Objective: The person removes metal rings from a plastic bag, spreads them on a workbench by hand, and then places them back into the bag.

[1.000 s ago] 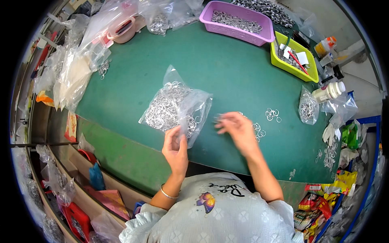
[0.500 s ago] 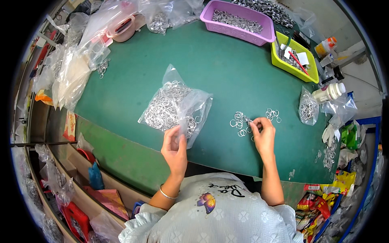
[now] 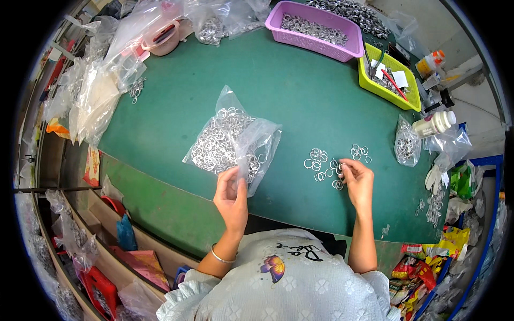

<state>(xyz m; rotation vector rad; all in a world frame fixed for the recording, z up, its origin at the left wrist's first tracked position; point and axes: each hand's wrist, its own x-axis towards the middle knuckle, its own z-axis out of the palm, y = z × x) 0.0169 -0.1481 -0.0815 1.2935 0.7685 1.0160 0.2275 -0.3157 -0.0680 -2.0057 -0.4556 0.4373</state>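
My left hand (image 3: 231,195) pinches the near edge of a clear plastic bag (image 3: 257,138), its fingers closed on the film. Inside the bag lies a heap of silvery metal rings (image 3: 217,142). To the right, my right hand (image 3: 358,184) has thumb and forefinger together on a metal ring (image 3: 341,167) at the edge of a loose group. Several more loose rings (image 3: 317,160) lie left of those fingertips. A smaller cluster of rings (image 3: 361,152) sits just beyond my right hand.
At the far side stand a purple basket (image 3: 316,45) of metal parts and a yellow-green basket (image 3: 388,93) with pliers and a red pen. A small bag of rings (image 3: 408,142) and a white bottle (image 3: 435,124) are at right. Plastic bags (image 3: 96,101) crowd the left edge.
My right hand has shifted a little to the right, away from the loose rings, and more of them show. My left hand and the bag stay almost in place.
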